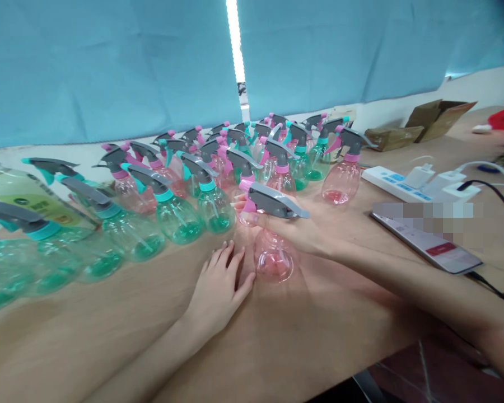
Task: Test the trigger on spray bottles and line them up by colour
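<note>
In the middle of the table stands a clear pink spray bottle (274, 260) with a grey head and a pink trigger. My right hand (296, 226) is wrapped round its neck, just below the head, and the fingertips show beside the trigger. The sprayer head hides part of that hand. My left hand (220, 280) lies flat on the tabletop to the left of this bottle, fingers stretched out and holding nothing. Nearest beyond its fingers are a green spray bottle (217, 210) and another green spray bottle (180, 218), both upright.
Several more pink and green spray bottles crowd the back and left; one pink spray bottle (340, 179) stands apart on the right. Beyond my right forearm are a phone (428, 240), a white power strip (397, 184) with cables and an open cardboard box (437, 120). A large labelled jug (33, 193) stands left.
</note>
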Demonstrator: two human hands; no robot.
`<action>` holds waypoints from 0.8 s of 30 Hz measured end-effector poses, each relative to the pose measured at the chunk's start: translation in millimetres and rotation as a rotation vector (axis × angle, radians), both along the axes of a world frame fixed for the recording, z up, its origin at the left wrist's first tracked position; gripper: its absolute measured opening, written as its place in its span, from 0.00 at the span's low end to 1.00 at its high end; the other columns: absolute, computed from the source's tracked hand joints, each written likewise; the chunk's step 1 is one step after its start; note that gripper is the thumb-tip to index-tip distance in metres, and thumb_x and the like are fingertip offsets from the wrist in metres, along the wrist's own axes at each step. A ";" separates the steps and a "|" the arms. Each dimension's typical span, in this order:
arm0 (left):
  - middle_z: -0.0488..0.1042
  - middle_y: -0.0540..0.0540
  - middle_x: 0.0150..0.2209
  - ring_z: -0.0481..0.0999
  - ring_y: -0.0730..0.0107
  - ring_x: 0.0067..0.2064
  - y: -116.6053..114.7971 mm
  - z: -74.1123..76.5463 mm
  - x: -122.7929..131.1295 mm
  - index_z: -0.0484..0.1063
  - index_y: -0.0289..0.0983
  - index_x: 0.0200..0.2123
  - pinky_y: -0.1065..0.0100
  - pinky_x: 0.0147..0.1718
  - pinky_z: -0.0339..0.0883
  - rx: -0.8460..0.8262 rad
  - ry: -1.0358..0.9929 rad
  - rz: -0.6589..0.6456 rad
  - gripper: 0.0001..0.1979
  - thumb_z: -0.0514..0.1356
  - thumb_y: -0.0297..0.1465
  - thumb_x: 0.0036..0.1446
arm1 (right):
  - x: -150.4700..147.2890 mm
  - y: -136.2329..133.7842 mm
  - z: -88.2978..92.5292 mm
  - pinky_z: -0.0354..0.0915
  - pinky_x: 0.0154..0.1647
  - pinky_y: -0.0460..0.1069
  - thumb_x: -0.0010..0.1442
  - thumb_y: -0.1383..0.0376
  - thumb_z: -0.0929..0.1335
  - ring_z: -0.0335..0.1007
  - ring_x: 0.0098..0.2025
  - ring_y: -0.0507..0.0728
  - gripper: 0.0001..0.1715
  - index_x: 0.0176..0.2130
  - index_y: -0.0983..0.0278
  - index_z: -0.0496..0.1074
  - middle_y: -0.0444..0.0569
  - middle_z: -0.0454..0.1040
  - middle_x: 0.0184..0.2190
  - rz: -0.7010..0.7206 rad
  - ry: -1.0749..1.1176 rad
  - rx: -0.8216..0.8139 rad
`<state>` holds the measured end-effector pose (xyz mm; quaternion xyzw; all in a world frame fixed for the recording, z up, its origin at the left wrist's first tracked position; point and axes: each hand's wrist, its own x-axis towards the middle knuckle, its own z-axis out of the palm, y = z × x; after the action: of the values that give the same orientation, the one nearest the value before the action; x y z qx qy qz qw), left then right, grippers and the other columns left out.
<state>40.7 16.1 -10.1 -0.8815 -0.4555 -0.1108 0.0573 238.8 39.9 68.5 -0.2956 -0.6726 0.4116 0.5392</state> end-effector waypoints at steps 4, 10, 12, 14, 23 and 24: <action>0.66 0.32 0.60 0.64 0.46 0.62 0.2 -0.6 -0.7 0.66 0.32 0.58 0.46 0.56 0.61 -0.007 -0.012 -0.004 0.23 0.51 0.41 0.67 | -0.7 -1.5 2.4 0.70 0.51 0.56 0.57 0.64 0.70 0.75 0.43 0.56 0.16 0.47 0.57 0.74 0.44 0.79 0.35 0.007 -0.006 0.025; 0.66 0.31 0.60 0.64 0.46 0.62 0.3 -0.5 -0.4 0.66 0.31 0.57 0.46 0.56 0.61 -0.012 -0.015 -0.001 0.23 0.51 0.40 0.67 | -1.2 -4.0 7.5 0.67 0.54 0.59 0.56 0.57 0.72 0.75 0.44 0.59 0.19 0.47 0.56 0.74 0.45 0.80 0.37 0.008 -0.017 0.016; 0.66 0.32 0.60 0.64 0.46 0.62 0.4 -1.0 -0.5 0.66 0.33 0.57 0.46 0.55 0.62 -0.006 -0.022 -0.001 0.22 0.51 0.40 0.67 | -1.0 -3.9 7.6 0.66 0.56 0.60 0.56 0.56 0.72 0.75 0.45 0.58 0.19 0.47 0.56 0.74 0.45 0.80 0.37 0.044 -0.008 0.014; 0.67 0.33 0.60 0.64 0.46 0.62 0.4 -1.3 -0.6 0.67 0.34 0.57 0.46 0.55 0.62 -0.002 -0.021 -0.001 0.22 0.52 0.41 0.67 | -0.7 -3.4 6.8 0.66 0.56 0.60 0.56 0.55 0.72 0.75 0.46 0.58 0.19 0.47 0.56 0.74 0.45 0.79 0.38 0.063 -0.003 0.007; 0.66 0.31 0.60 0.64 0.45 0.62 -1.0 1.2 1.3 0.67 0.30 0.57 0.46 0.56 0.61 -0.020 0.010 0.008 0.23 0.52 0.40 0.67 | 1.0 -3.0 7.6 0.66 0.53 0.55 0.56 0.56 0.72 0.71 0.46 0.56 0.12 0.39 0.57 0.75 0.44 0.77 0.34 0.049 0.000 0.003; 0.66 0.31 0.60 0.64 0.45 0.62 -0.9 1.1 1.2 0.67 0.30 0.57 0.46 0.56 0.61 -0.017 0.009 0.009 0.23 0.52 0.40 0.67 | 1.0 -3.7 9.1 0.66 0.52 0.55 0.56 0.55 0.72 0.71 0.45 0.56 0.11 0.38 0.58 0.74 0.44 0.76 0.33 0.032 -0.013 0.001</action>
<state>41.8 15.2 -9.0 -0.8803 -0.4602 -0.1028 0.0525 239.8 36.2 77.6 -0.2874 -0.6810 0.4179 0.5283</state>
